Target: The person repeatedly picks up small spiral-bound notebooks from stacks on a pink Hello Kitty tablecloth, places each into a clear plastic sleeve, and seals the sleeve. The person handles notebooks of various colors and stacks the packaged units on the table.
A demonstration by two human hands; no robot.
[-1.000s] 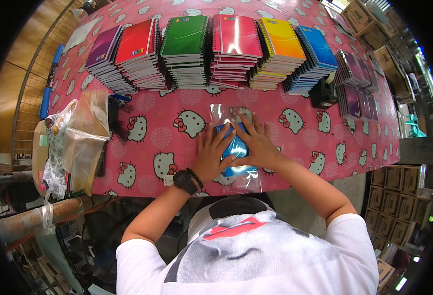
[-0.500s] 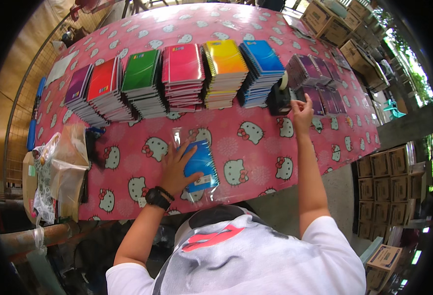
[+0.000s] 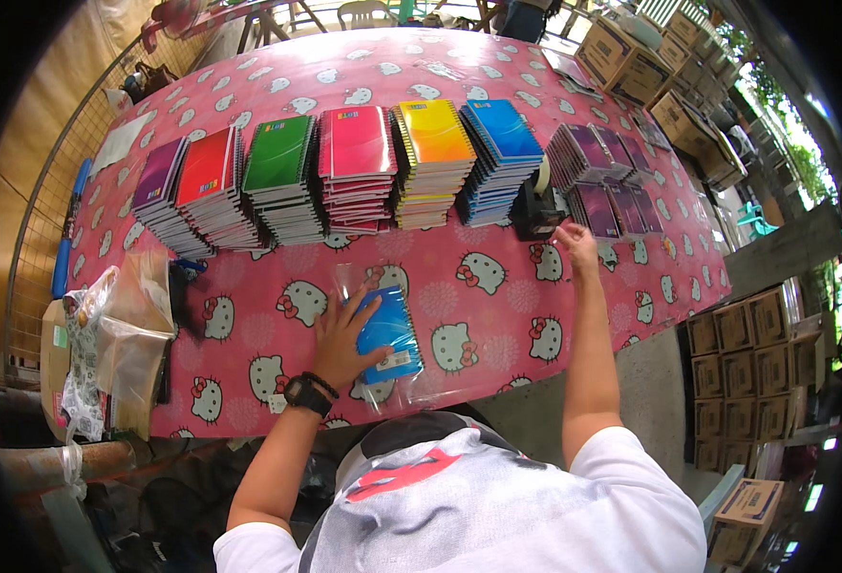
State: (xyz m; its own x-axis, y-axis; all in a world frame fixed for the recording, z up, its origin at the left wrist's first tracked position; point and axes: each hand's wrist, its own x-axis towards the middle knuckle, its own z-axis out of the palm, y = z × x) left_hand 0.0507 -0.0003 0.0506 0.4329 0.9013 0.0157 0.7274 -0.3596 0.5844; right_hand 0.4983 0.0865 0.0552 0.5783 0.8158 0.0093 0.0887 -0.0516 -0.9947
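My left hand [image 3: 346, 336] lies with its fingers spread over a blue spiral notebook [image 3: 388, 329], pressing its left side. The notebook rests inside a clear plastic sleeve [image 3: 404, 390], which sticks out past its edges. To the right, my right hand [image 3: 578, 250] is raised just in front of a black tape dispenser [image 3: 533, 216] holding a pale roll. Its thumb and fingers are pinched together on what looks like a small piece of clear tape at the dispenser's front; the tape itself barely shows.
Stacks of spiral notebooks stand in a row: purple [image 3: 160, 174], red [image 3: 208, 174], green [image 3: 277, 153], pink [image 3: 357, 143], yellow [image 3: 435, 134] and blue [image 3: 504, 131]. Wrapped purple notebooks [image 3: 597, 153] sit at the right. Plastic sleeves [image 3: 134, 306] are at the left; cartons [image 3: 746, 349] stand beyond the table.
My right hand has drawn slightly back toward me from the dispenser, still pinched. My left hand stays on the blue notebook. The whole view has shifted a little.
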